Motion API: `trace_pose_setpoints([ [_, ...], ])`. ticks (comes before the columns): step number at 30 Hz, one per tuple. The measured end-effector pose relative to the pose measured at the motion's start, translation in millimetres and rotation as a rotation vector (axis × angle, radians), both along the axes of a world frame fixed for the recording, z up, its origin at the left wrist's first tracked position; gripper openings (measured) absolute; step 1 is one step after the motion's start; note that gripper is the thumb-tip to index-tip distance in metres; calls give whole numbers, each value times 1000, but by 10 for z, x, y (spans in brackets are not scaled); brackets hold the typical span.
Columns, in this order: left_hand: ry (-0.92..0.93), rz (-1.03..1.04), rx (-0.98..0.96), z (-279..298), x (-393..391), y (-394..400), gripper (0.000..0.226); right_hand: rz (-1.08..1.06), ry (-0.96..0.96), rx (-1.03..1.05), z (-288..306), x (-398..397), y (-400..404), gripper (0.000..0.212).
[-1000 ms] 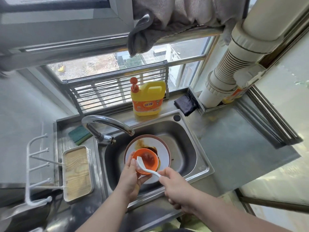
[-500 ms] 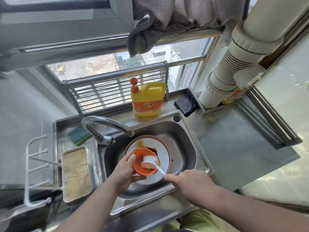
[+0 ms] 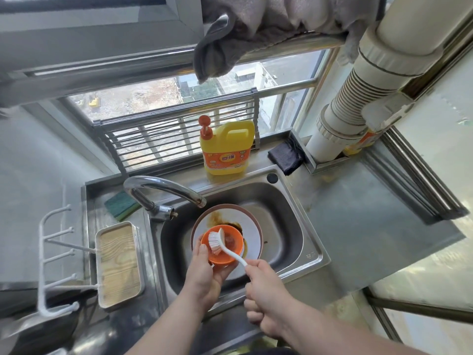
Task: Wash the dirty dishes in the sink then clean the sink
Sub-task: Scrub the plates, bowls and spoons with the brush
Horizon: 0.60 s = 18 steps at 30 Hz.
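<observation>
Left hand (image 3: 204, 274) is cupping the orange bowl (image 3: 222, 248), right hand (image 3: 266, 298) fisting the brush (image 3: 217, 242) handle — scrubbing too hard risks knocking it from that loose hold onto the stained plate (image 3: 252, 228).

Behind the white pipe (image 3: 340, 124), an orange-labelled container (image 3: 363, 143) is mostly hidden, perhaps another detergent bottle. Under the orange bowl (image 3: 225, 254), the plate's (image 3: 252, 228) middle is covered.
</observation>
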<state>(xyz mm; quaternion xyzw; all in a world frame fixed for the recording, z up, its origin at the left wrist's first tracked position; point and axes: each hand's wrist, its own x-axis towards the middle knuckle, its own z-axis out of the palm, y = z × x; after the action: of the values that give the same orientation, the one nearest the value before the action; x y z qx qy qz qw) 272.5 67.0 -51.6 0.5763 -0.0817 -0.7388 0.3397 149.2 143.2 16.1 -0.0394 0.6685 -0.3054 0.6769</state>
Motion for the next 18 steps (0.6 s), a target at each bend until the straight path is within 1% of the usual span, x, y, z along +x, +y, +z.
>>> trace_pose_setpoints([
  [1, -21, -23, -5, 46, -25, -28, 30, 38, 3, 5, 8, 14, 30, 21],
  [4, -80, -104, -26, 135, 25, -152, 34, 238, 73, -6, 68, -92, 79, 24],
  [6, -89, -134, -29, 141, 92, -212, 35, 314, 71, -18, 102, -232, 77, 23],
  [8, -94, -153, -8, 158, 61, -162, 33, 296, 75, -4, 91, -294, 18, 24],
  [10, -91, -129, 0, 167, -21, -33, 30, 239, 63, 27, 86, -175, -82, 26],
  [12, -77, -88, 10, 153, -53, 21, 28, 281, 86, -14, 12, -33, -58, 24],
  [13, -86, -84, 15, 148, -42, -4, 28, 345, 129, -55, -8, -15, -11, 23],
  [15, -126, -142, 18, 126, 30, -88, 29, 549, 300, -167, 30, -134, 49, 21],
  [18, -171, -229, 62, 103, 142, -179, 35, 1054, 625, -377, 75, -439, -45, 28],
])
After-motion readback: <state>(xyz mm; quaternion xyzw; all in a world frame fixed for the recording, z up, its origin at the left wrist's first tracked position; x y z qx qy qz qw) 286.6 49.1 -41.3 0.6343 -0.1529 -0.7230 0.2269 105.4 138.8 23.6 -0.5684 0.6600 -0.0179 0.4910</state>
